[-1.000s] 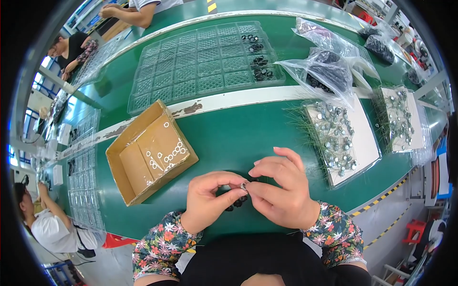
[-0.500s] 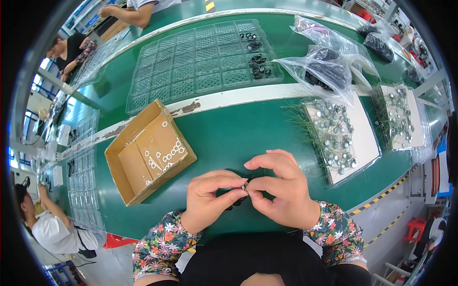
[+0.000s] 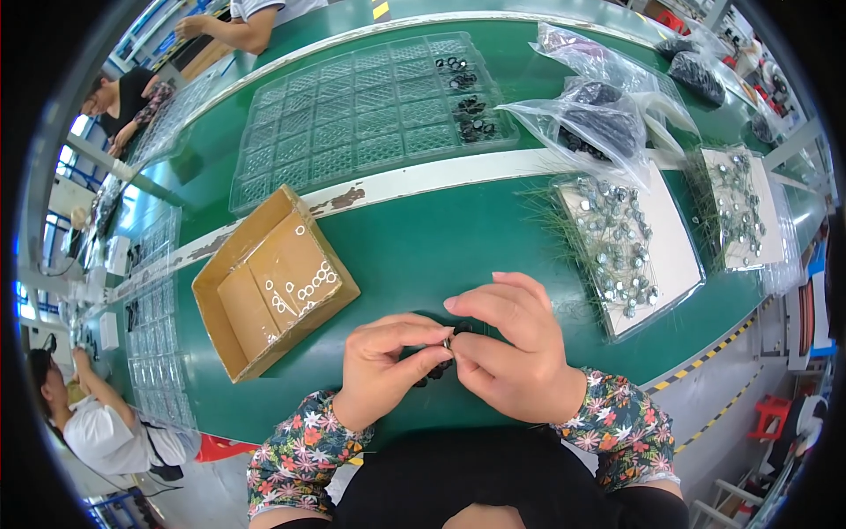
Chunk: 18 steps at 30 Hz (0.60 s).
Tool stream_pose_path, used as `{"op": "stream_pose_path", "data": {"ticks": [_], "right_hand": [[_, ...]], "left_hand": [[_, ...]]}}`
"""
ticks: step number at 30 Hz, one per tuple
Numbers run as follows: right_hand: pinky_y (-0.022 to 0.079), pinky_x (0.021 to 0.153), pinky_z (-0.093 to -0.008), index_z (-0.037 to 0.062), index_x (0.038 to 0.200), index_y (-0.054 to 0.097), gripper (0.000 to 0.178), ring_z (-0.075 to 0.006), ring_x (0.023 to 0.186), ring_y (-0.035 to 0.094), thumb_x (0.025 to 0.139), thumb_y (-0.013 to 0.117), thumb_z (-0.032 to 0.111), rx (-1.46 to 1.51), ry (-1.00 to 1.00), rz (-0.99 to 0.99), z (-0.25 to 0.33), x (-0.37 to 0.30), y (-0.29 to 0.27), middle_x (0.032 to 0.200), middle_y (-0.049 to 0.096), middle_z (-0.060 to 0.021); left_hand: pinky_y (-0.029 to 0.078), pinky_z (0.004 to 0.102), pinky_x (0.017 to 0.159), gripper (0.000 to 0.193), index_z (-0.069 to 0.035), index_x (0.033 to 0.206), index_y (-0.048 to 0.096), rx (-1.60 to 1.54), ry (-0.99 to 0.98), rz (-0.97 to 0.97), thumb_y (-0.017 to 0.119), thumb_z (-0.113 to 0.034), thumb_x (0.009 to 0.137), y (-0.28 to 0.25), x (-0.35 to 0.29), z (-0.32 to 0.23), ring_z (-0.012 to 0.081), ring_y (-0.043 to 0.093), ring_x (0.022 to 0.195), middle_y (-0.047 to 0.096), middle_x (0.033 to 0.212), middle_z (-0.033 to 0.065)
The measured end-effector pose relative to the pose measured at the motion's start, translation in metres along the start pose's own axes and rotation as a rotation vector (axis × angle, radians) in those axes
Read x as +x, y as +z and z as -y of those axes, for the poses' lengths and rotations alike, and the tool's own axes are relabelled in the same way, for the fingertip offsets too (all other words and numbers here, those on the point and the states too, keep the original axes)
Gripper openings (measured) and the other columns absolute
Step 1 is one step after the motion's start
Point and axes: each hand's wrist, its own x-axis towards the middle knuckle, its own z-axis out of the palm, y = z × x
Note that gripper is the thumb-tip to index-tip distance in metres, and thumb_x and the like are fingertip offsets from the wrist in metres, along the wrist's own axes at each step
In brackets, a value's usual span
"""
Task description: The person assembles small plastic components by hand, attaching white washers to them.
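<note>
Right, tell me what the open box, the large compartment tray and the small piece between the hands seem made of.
Open box: likely cardboard; its thin walls look brown and matte.
Compartment tray: apparently clear, glossy plastic, since green shows through.
Small piece: perhaps shiny metal, from its glint; mostly hidden.

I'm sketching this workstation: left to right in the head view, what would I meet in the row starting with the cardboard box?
Cardboard box, left hand, right hand, first white board, second white board.
</note>
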Motion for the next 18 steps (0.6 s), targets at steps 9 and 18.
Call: {"op": "stream_pose_path", "data": {"ticks": [9,18], "right_hand": [[0.042,0.078,-0.0364,0.0064,0.073,0.059,0.014,-0.0243,0.086,0.055,0.062,0.065,-0.001,0.314,0.197,-0.009,-0.0064,-0.0020,0.0049,0.106,0.055,-0.0078],[0.043,0.075,-0.0363,0.0062,0.072,0.058,0.015,-0.0239,0.085,0.055,0.060,0.065,-0.001,0.205,0.160,-0.032,-0.0071,0.0000,0.0036,0.107,0.055,-0.0078]], "left_hand": [[0.052,0.0225,0.062,0.019,0.001,0.094,0.065,-0.212,-0.173,0.032,0.063,0.007,0.077,-0.0006,-0.0012,-0.0019,0.0129,0.061,0.075,0.062,0.096,0.0116],[0.052,0.0226,0.069,0.019,0.002,0.097,0.063,-0.325,-0.256,0.034,0.062,0.006,0.078,-0.0008,-0.0021,0.0011,0.0121,0.061,0.081,0.062,0.098,0.0116]]}}
